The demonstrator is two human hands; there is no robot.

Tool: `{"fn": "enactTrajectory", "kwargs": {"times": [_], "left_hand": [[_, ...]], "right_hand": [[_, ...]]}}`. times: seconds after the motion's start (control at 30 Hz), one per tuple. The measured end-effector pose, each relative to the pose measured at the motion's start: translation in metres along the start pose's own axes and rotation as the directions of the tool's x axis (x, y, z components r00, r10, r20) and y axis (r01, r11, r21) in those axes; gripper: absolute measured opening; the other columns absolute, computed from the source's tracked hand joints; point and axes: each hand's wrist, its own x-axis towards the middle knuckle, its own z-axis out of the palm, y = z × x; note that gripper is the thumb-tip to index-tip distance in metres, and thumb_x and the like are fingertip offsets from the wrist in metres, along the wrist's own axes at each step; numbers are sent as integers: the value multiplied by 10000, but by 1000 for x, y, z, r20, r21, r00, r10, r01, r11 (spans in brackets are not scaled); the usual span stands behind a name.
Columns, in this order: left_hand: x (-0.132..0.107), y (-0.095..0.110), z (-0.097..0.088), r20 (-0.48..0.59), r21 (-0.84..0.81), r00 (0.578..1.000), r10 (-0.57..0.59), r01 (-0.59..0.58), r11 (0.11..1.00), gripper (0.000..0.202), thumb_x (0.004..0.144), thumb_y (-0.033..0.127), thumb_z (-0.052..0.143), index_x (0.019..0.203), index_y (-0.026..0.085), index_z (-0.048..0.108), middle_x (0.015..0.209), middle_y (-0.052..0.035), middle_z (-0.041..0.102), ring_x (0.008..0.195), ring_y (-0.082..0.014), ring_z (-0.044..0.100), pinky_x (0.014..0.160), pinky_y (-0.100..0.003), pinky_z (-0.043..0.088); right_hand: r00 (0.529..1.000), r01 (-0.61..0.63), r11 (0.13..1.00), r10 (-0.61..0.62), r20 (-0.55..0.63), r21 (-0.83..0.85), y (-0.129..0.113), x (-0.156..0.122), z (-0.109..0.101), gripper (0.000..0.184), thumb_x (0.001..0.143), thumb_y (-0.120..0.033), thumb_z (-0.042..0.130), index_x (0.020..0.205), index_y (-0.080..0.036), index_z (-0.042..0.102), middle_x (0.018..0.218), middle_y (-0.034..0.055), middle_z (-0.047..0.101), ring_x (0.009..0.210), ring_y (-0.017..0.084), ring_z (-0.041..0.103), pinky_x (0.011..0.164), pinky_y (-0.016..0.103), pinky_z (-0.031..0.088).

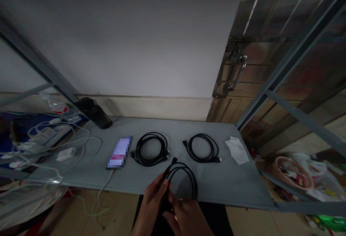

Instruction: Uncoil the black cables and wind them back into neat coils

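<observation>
In the head view, nearest the camera was your right hand (187,214), low at the front edge of the grey table (224,182), its fingers curled inward toward your left hand (154,196). Whether it gripped anything could not be told; its palm side was hidden.

Your left hand was closed, pinching one end of a black cable (195,182) between thumb and fingers. This cable was found between and just beyond your hands, over the table's front part. Its connector (174,160) projected past your left fingertips, the end's long axis running away from you and leaning slightly right. From there the strands bowed up and over to the right, then dropped behind your right hand. Your left hand was accordingly nearer the connector, your right nearer the loop's lower side.

Two further coils lay flat beyond your hands: the left coil (163,153), just beside a phone (119,153), and the right coil (190,148), near a white paper (238,150). Neither was touched by you. The held connector pointed toward the space between them.
</observation>
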Motion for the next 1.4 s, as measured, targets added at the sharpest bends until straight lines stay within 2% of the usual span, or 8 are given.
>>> {"fn": "enactTrajectory", "kwargs": {"times": [0.2,0.33,0.5,0.63,0.73,0.87,1.13,1.4], "left_hand": [[33,41,-7,-101,-101,979,180,-190,977,555,803,628,961,1117,194,814,835,13,656,642,-113,535,632,-279,500],[77,64,-41,-98,328,888,449,-397,857,460,967,657,771,1061,207,770,764,17,630,704,-169,585,675,-290,502],[126,61,-82,-93,799,743,663,-343,495,546,956,676,645,1191,197,763,959,-103,745,904,-337,714,931,-543,605],[131,41,-90,-70,877,628,775,-331,348,588,1000,620,612,1359,164,710,1300,-225,696,1313,-447,637,1179,-716,457],[117,35,-86,54,929,524,850,-337,150,548,1075,505,618,1517,181,626,1498,-254,596,1430,-434,581,1195,-689,453],[89,36,-76,255,900,488,835,-436,-20,476,1091,340,670,1557,276,599,1517,-197,612,1419,-385,613,1190,-615,465],[48,-2,-46,330,801,563,758,-591,90,345,1078,218,671,1405,316,725,1347,-105,751,1259,-299,700,1077,-476,589],[26,-25,-4,271,641,897,348,-438,630,367,1100,451,637,1395,281,776,1351,-131,831,1267,-318,796,1123,-485,634]], "right_hand": [[982,154,980,-166,-89,-130,10,61,-33,140,1001,-164,828,1022,-216,699,971,17,752,994,248,733,1104,435,561],[973,190,971,-206,-103,-145,17,126,-39,57,1069,-170,753,1101,-215,739,1047,34,737,1131,244,687,1276,505,446],[980,162,981,-172,-100,-103,25,172,-15,141,1035,-183,804,1170,-215,774,1261,85,731,1259,274,665,1169,454,549],[987,75,996,-82,-137,-57,44,161,-11,434,1012,-261,849,1413,-215,691,1458,119,661,1327,300,644,1147,466,578],[978,-39,997,23,-205,-73,80,134,-24,425,1045,-256,785,1445,-219,648,1443,140,657,1329,327,637,1157,533,563],[952,-167,966,106,-288,-199,145,89,-46,442,1056,-420,784,1403,-185,647,1365,177,680,1265,390,649,1062,579,574],[965,-134,937,49,-256,-323,175,43,-50,249,1178,-434,581,1094,-216,669,1048,87,718,998,326,687,918,495,523],[939,-109,980,47,-339,-166,113,34,-33,305,1221,-448,403,1080,-240,576,916,62,724,821,281,730,777,442,587]]}}
